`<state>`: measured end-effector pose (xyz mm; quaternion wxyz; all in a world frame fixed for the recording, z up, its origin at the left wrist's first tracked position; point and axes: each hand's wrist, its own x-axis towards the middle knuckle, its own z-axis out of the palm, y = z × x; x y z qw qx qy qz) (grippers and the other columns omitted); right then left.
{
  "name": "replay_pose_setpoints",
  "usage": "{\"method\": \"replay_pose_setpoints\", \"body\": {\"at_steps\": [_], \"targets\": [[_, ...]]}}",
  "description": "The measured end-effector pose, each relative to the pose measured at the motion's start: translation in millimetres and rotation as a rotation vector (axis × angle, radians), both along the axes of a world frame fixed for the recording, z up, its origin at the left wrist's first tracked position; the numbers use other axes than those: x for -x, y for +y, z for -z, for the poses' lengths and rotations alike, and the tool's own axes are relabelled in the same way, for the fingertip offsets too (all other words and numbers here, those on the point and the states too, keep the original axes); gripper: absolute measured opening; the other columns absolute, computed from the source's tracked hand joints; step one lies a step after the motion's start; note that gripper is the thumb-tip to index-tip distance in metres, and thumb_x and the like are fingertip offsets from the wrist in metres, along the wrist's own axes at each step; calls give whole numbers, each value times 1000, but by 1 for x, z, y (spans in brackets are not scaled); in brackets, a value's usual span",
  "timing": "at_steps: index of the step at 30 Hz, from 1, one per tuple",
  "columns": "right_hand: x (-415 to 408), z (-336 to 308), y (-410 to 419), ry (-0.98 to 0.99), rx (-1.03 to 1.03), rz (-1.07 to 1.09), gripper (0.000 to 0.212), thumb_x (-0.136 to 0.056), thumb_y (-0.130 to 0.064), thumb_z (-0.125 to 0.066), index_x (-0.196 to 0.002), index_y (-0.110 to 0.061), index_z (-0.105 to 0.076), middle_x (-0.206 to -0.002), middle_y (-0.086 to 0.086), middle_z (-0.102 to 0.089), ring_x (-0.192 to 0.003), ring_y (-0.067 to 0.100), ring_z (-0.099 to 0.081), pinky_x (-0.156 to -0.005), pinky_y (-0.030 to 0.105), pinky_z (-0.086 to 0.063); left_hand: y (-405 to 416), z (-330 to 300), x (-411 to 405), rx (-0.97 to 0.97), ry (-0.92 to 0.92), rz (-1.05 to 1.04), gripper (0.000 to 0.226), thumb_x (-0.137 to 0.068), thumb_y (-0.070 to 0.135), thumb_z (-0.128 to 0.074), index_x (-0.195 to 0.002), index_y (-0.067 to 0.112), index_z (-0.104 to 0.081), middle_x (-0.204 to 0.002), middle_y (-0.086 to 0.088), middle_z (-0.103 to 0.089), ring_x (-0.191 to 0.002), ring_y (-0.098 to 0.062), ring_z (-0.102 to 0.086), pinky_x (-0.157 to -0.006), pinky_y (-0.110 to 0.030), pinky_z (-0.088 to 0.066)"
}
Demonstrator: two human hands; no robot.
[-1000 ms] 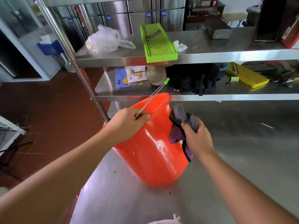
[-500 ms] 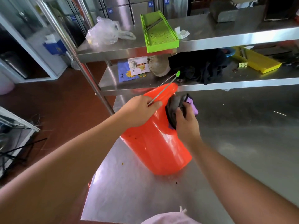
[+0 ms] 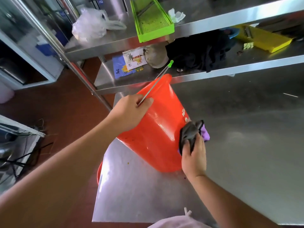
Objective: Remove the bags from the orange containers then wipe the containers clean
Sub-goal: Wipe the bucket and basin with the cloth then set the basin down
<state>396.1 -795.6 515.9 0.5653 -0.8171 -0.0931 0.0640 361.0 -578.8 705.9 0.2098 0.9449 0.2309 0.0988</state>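
You're in a commercial kitchen: a stainless steel tabletop [image 3: 238,145], steel shelves [image 3: 213,74] beyond your hands holding mandoline slicers [image 3: 151,18], steel refrigerator doors behind.

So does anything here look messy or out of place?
A few things. The orange bucket is tipped on the steel table, and dark specks dot its lower side. Small crumbs lie on the table near its base. The green slicer overhangs the top shelf edge, which looks precarious.
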Motion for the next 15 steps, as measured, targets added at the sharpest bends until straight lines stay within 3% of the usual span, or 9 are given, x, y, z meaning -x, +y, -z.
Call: {"method": "replay_pose_setpoints", "body": {"at_steps": [2, 4, 7, 9, 11, 12, 15], "targets": [[-7, 3, -2, 206, -4, 151, 32, -89, -41, -40, -118, -38, -52, -128, -20, -56, -112, 27, -59, -91, 39, -48, -3, 1, -1, -1, -2, 21, 52, -96, 65, -47, -73, 18, -52, -60, -4, -57, -55, -17, -53, -49, -26, -40], [-19, 3, 0, 374, 13, 258, 11, -94, -36, -41, -102, -38, -49, -122, -1, -63, -101, 28, -59, -84, 36, -43, -5, 2, -2, -6, -10, 51, 45, -96, 65, -47, -70, 28, -49, -53, 7, -50, -48, -10, -47, -49, -21, -37], [-36, -6, 8, 479, -6, 268, 22, -94, -33, -43, -111, -29, -57, -111, 4, -67, -94, 29, -57, -83, 36, -44, -3, 3, 2, 1, -6, 33, 50, -95, 66, -46, -72, 23, -49, -52, 7, -45, -46, -10, -44, -45, -24, -34], [-44, -29, 25, 405, -65, 162, 24, -94, -29, -44, -114, -31, -57, -95, -7, -65, -97, 28, -61, -81, 29, -46, 0, 2, 6, 3, 11, 25, 55, -95, 67, -45, -73, 17, -51, -51, 5, -44, -44, -10, -43, -46, -25, -34], [-50, -67, 49, 253, -140, 48, 18, -90, -28, -46, -103, -38, -55, -82, -17, -61, -93, 24, -62, -70, 16, -43, 1, 1, 10, 21, 4, 39, 48, -96, 65, -47, -72, 23, -54, -49, 8, -44, -44, -9, -43, -45, -21, -34], [-54, -87, 63, 182, -184, 12, 19, -87, -29, -46, -101, -38, -56, -82, -18, -62, -91, 23, -63, -71, 15, -45, 0, 1, 11, 28, -12, 49, 44, -97, 62, -49, -70, 28, -53, -49, 9, -44, -44, -9, -43, -46, -20, -36], [-61, -133, 96, 7, -279, -126, 21, -85, -27, -46, -102, -28, -59, -92, -16, -65, -93, 26, -61, -80, 34, -48, 1, 3, 13, 17, -50, 39, 39, -97, 58, -51, -67, 33, -51, -50, 13, -46, -46, -8, -43, -47, -17, -36]]}}
